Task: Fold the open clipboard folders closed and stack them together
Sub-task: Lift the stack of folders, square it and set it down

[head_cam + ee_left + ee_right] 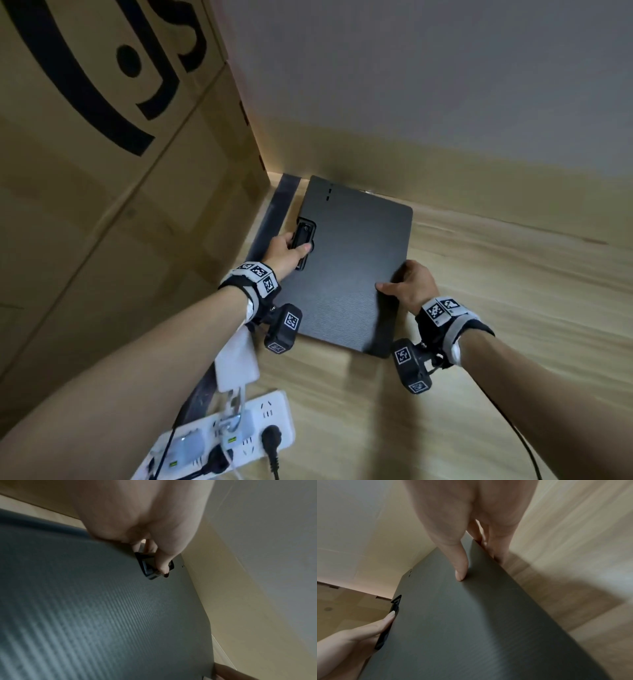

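The left hand (pixel 287 251) grips the black clip (pixel 303 240) on the left edge of the closed dark folder (pixel 349 270). The right hand (pixel 409 284) pinches its right edge, thumb on top. The folder lies on the wooden bench (pixel 496 308), its far end near the wall, beside a cardboard box (pixel 113 178) on the left.

Storage/office corner: big cardboard box (pixel 102 171), power strip (pixel 239 442), wood floor (pixel 513 308).
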The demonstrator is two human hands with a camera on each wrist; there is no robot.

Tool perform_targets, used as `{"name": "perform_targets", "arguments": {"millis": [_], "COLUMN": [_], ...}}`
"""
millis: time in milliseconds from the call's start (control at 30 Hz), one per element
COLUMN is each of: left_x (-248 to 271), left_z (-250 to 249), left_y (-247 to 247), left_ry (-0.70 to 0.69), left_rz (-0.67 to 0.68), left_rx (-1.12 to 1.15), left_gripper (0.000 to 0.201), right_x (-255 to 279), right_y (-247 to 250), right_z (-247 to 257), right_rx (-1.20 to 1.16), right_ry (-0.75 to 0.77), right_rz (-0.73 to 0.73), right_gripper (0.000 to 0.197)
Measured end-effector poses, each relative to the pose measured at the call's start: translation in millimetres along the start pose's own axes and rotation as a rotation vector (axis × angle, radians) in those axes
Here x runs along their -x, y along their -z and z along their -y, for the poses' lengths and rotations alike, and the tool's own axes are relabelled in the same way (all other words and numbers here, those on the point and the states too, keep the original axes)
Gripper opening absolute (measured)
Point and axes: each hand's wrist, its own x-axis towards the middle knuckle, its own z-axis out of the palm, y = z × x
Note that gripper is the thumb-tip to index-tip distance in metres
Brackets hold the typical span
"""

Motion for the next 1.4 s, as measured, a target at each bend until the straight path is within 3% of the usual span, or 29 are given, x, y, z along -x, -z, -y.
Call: {"name": "perform_targets", "arguments": {"millis": [267, 433, 667, 933, 1233, 1400], "left_x": [-62, -27, -38, -48, -53, -50], "left_z": [39, 7, 5, 0, -2, -6], "left_y": [7, 12, 11, 13, 12, 14], "left_ry": [0.038, 0.031, 0.038, 0.027, 0.005, -0.033], "left_rz": [-0.025, -0.039, -0.044, -0.052, -0.086, -0.143], "left_rx": [0.094, 0.058, 0.071, 0.036, -0.062, -0.146], "left_gripper": [0.076, 0.064, 0.063, 0.062, 0.063, 0.039], "right_x": [-15, -15, -23, -35, -38, -39], "right_y": [-19, -20, -21, -18, -21, -21], "right_z": [27, 31, 34, 38, 44, 40], "right_rx": [0.110, 0.149, 0.222, 0.146, 0.064, -0.014], "right_ry": [-0.044, -0.041, -0.059, -0.082, -0.121, -0.102], "right_rz": [0.008, -0.006, -0.004, 0.014, 0.039, 0.049], "right_gripper": [0.064, 0.070, 0.072, 0.064, 0.080, 0.079]}}
